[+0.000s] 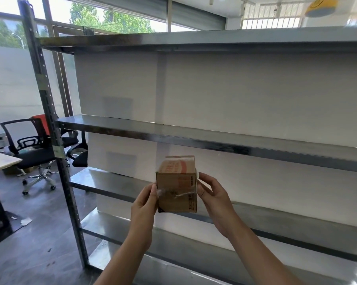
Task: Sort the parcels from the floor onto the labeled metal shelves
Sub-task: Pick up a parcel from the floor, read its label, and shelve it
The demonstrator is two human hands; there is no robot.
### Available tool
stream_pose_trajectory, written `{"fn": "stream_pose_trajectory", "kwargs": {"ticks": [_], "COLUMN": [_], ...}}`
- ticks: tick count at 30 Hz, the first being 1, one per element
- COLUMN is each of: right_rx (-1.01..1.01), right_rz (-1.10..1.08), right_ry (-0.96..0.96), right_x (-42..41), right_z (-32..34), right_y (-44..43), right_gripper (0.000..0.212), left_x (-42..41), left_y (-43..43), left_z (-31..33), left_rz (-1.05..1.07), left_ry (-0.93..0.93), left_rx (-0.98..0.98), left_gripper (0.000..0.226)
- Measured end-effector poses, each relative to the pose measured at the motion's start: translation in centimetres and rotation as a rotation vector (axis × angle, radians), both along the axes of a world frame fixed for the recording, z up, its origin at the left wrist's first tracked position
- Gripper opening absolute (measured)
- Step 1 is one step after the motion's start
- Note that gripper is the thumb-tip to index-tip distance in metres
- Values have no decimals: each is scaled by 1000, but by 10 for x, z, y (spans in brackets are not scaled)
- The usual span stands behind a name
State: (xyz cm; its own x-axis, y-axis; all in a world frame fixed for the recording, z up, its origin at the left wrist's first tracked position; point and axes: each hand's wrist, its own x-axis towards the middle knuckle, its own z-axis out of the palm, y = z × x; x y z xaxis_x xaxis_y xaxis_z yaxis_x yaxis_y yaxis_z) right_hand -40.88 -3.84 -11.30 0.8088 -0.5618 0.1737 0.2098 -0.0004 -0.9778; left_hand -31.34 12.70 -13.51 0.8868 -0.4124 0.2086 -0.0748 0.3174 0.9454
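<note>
I hold a small brown cardboard parcel with red print and clear tape in both hands, in front of the metal shelf unit. My left hand grips its left side. My right hand touches its right side with the fingers partly spread. The parcel hangs in the air level with the third shelf board, close to its front edge. All the shelf boards in view are bare.
The unit's left upright post stands close on my left. Black office chairs and a desk corner are further left. Paper scraps lie on the dark floor.
</note>
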Motion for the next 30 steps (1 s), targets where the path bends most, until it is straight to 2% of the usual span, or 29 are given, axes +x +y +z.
{"fn": "stream_pose_trajectory", "kwargs": {"ticks": [8,14,17,19,24,30], "right_rx": [6,-44,-86,-122,-139,-137], "right_rz": [111,85,71,71,92,73], "right_ry": [-58,-57,-59,-57,36,85], "right_x": [-10,-10,-11,-12,-9,-7], "right_z": [-1,0,0,0,3,9], "right_y": [-6,-7,-6,-5,-5,-5], "right_gripper": [48,52,53,60,105,102], "left_x": [-5,-7,-6,-4,-4,-5], "left_y": [3,5,4,5,5,2], "left_z": [3,1,-1,-2,-7,-10], "left_rz": [-112,-196,-225,-223,-207,-187], "left_ry": [-1,-119,-131,-111,-24,30], "left_rx": [-55,38,53,43,40,61], "left_gripper": [32,52,47,46,46,44]}}
